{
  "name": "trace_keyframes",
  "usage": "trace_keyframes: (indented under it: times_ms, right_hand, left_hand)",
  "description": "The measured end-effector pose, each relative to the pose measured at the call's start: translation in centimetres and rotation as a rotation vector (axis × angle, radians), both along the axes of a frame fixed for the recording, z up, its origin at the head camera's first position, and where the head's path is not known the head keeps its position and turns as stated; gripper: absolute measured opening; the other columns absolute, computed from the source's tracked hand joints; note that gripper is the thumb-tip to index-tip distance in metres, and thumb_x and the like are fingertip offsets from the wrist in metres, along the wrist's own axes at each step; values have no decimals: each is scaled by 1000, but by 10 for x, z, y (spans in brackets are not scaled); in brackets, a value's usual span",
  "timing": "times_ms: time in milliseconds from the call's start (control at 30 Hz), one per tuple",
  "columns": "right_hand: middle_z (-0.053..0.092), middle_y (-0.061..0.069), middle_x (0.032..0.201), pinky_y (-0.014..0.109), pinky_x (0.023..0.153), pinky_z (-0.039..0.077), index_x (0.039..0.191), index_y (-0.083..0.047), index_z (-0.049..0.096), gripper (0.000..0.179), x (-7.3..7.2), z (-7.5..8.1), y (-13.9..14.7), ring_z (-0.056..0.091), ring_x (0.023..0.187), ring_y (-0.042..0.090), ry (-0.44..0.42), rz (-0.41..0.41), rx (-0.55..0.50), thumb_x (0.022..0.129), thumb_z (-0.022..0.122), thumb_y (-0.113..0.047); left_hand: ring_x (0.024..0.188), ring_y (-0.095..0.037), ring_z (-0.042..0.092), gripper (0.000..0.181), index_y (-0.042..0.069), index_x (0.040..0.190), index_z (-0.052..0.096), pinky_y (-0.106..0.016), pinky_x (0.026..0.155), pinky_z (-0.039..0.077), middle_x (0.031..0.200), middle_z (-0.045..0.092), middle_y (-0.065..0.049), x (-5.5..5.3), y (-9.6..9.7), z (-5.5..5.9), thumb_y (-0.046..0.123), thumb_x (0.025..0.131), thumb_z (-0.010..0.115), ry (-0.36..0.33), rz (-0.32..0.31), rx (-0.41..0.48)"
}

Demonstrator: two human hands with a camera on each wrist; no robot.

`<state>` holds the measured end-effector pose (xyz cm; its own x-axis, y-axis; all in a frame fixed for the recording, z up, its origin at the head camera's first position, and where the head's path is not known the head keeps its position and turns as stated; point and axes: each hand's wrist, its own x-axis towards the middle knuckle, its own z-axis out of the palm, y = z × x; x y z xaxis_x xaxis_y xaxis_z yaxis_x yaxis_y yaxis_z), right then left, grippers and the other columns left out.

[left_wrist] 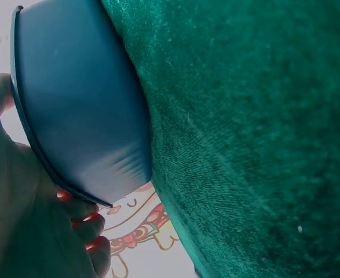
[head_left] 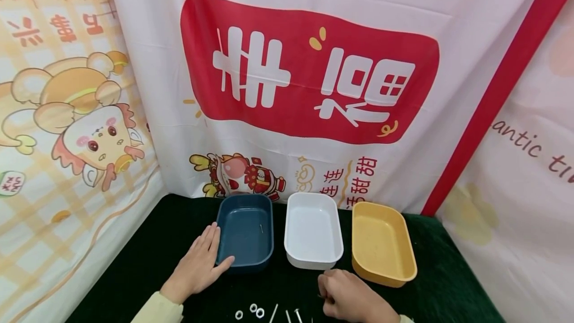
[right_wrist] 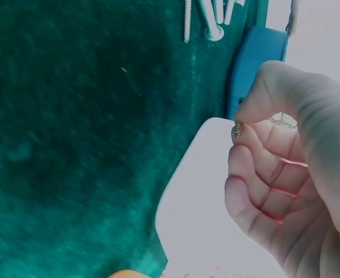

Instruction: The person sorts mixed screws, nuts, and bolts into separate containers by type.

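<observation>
My left hand [head_left: 195,265] rests against the left side of the dark blue box [head_left: 245,266], fingers straight and thumb by its front corner. A thin small piece of metal [head_left: 262,229] lies inside that box. Between thumb and forefinger, my right hand [head_left: 352,295] pinches a small brass-coloured screw [right_wrist: 238,130]; only its threaded end shows in the right wrist view. This hand is just in front of the white box [head_left: 314,264], low over the cloth. Three nuts [head_left: 260,313] and several screws or bolts [head_left: 298,315] lie between the hands.
A yellow box [head_left: 385,248] stands to the right of the white one. Dark green velvet cloth [head_left: 134,263] covers the table. Printed fabric [head_left: 309,163] hangs close behind the boxes, with more hanging at both sides.
</observation>
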<state>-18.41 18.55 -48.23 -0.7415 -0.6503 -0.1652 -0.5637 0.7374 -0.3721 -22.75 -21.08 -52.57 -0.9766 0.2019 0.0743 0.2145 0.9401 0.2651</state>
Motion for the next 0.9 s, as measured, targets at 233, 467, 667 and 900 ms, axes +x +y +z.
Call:
trace_keyframes:
  times_ms: [233,467,667,900]
  right_hand:
    - [54,-17,80,11,57,44,83,-27,57,14,-12,19,-5,47,66,-7,183,77,-35,81,70,-22]
    - [50,-16,77,11,58,41,81,-25,56,16,-20,41,-16,44,66,-4,415,113,-59,76,70,-22]
    - [50,-14,77,12,61,43,83,-22,58,15,-27,58,-29,44,68,-2,569,145,-80,76,71,-24]
    - [54,-11,80,17,67,48,85,-21,58,16,-39,71,-49,48,71,2,668,184,-102,77,72,-23]
  left_hand:
    - [150,-35,15,105,4,154,17,-58,119,18,163,12,-14,0,0,-1,82,84,27,5,0,5]
    - [150,-35,16,103,4,154,18,-58,119,19,163,13,-14,0,-1,-2,80,85,30,10,-2,7]
    - [150,-36,15,103,4,154,17,-58,119,19,163,12,-15,-1,-2,-3,80,85,29,11,-6,1]
    - [150,-36,14,104,4,154,16,-59,119,18,163,11,-14,-2,-2,-3,81,85,28,3,-11,2]
